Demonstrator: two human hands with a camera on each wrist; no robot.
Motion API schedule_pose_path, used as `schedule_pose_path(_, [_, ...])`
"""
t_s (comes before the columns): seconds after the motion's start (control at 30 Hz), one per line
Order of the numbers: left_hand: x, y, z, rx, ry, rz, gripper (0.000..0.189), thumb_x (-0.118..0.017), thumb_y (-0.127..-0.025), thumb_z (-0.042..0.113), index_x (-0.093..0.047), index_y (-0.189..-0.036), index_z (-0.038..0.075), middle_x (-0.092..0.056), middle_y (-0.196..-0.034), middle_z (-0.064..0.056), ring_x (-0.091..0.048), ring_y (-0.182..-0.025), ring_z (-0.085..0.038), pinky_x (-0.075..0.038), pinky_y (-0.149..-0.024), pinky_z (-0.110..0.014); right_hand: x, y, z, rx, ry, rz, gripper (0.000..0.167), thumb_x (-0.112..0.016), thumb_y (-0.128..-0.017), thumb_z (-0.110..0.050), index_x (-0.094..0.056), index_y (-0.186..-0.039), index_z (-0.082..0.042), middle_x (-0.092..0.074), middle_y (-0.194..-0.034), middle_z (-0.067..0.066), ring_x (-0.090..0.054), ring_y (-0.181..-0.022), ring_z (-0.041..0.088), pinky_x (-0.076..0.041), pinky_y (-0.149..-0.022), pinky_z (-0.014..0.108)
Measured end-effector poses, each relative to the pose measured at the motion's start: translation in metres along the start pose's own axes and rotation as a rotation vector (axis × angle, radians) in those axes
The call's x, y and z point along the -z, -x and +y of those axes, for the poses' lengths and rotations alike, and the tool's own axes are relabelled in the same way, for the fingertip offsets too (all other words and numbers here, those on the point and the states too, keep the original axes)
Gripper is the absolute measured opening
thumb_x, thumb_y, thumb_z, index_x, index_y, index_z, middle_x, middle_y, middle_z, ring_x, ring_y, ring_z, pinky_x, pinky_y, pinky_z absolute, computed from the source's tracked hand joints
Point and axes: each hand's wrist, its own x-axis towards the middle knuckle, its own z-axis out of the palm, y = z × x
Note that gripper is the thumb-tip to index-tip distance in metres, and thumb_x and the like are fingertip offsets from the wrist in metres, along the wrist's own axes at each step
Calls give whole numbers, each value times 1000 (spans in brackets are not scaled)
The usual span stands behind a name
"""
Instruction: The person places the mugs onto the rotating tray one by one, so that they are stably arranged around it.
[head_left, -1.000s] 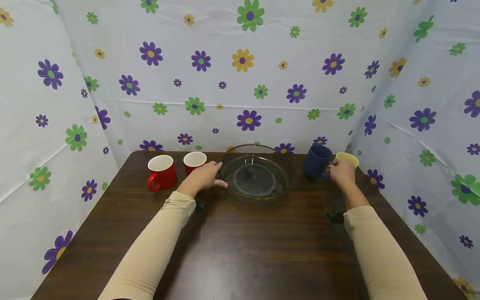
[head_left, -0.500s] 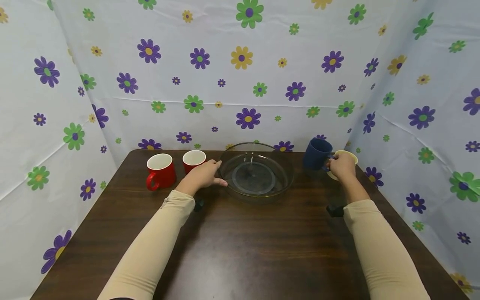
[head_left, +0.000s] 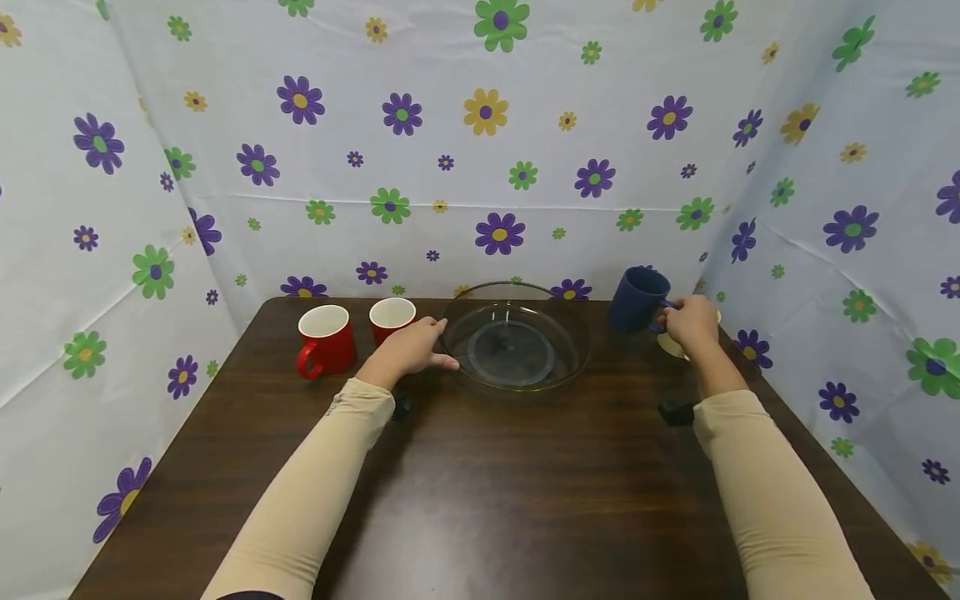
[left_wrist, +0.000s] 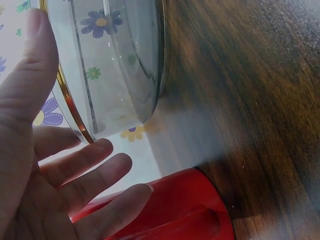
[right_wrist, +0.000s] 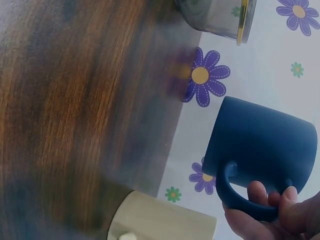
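Observation:
My right hand (head_left: 693, 327) grips a dark blue mug (head_left: 634, 302) by its handle. In the right wrist view the blue mug (right_wrist: 262, 142) is slightly tilted, its base raised off the table. Beside it and partly behind my hand stands a pale yellow mug (head_left: 672, 347), upright. My left hand (head_left: 408, 350) touches the left rim of a clear glass bowl (head_left: 512, 354). Its thumb and fingers (left_wrist: 85, 162) spread loosely around the gold-tinted rim in the left wrist view. Just left of that hand is a red mug (head_left: 390, 318), partly hidden by it.
A second red mug (head_left: 330, 343), white inside, stands farther left with its handle toward the front. Everything rests near the back of a dark wooden table (head_left: 510, 492). Flower-print cloth (head_left: 487, 167) encloses the back and both sides.
My right hand has raised the blue mug a little off the table by its handle, uncovering more of the yellow mug. My left hand stays at the bowl's rim.

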Motion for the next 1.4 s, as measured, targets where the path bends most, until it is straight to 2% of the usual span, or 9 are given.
schedule_pose_path(0.17, [2, -5, 5, -16, 3, 11, 97, -74, -87, 53, -33, -156, -1, -42, -154, -26, -47, -139, -38, -39, -113, -52, 9, -1, 2, 9, 1, 17, 34, -48, -105, -11, -62, -125, 12, -71, -108, 26, -63, -98, 34, -49, -72, 35])
schedule_pose_path(0.43, [-1, -4, 1, -10, 3, -5, 97, -73, -88, 52, -32, -157, -2, -40, -155, -26, -44, -141, -39, -39, -113, -53, 6, -3, 4, 39, 3, 39, 32, -49, -104, -11, -66, -120, 11, -72, -106, 24, -62, -92, 30, -47, -66, 31])
schedule_pose_path(0.57, [-1, -4, -1, -14, 8, 5, 96, -73, -88, 52, -32, -156, -2, -40, -155, -26, -44, -141, -39, -39, -114, -53, 7, -3, 1, 64, 23, 65, 33, -47, -104, -11, -67, -121, 9, -71, -107, 26, -63, -98, 36, -48, -71, 34])
schedule_pose_path(0.7, [0, -3, -3, -13, 2, 6, 96, -73, -89, 52, -32, -156, -2, -41, -154, -27, -46, -140, -39, -40, -113, -53, 8, -3, -3, 75, 48, 86, 33, -47, -103, -9, -65, -124, 10, -68, -113, 29, -61, -106, 42, -51, -80, 44])
schedule_pose_path(0.8, [-1, 0, -3, -17, -5, 5, 96, -73, -88, 51, -32, -156, -3, -42, -153, -27, -47, -139, -40, -40, -112, -53, 7, -3, -5, 68, 49, 99, 33, -48, -103, -8, -65, -125, 10, -66, -116, 30, -59, -106, 42, -51, -85, 50])
schedule_pose_path(1.0, [0, 0, -3, -15, -3, 7, 96, -73, -89, 51, -31, -156, -3, -42, -153, -28, -46, -139, -39, -40, -113, -53, 7, -6, -7, 76, 27, 117, 35, -46, -102, -3, -62, -130, 10, -68, -118, 28, -59, -114, 44, -53, -92, 51])
schedule_pose_path(1.23, [-2, -1, -1, -24, 13, 10, 96, -73, -89, 51, -31, -156, -3, -41, -154, -28, -46, -139, -40, -40, -112, -54, 9, -8, -9, 69, 31, 139, 36, -47, -99, 0, -64, -130, 8, -69, -119, 27, -60, -115, 43, -53, -90, 48])
schedule_pose_path(1.4, [-5, -1, -1, -9, 11, 5, 96, -73, -89, 52, -31, -157, -3, -40, -154, -28, -46, -139, -42, -41, -111, -56, 10, -9, -10, 65, 34, 130, 37, -46, -98, 1, -63, -131, 7, -68, -122, 27, -59, -116, 43, -52, -91, 49])
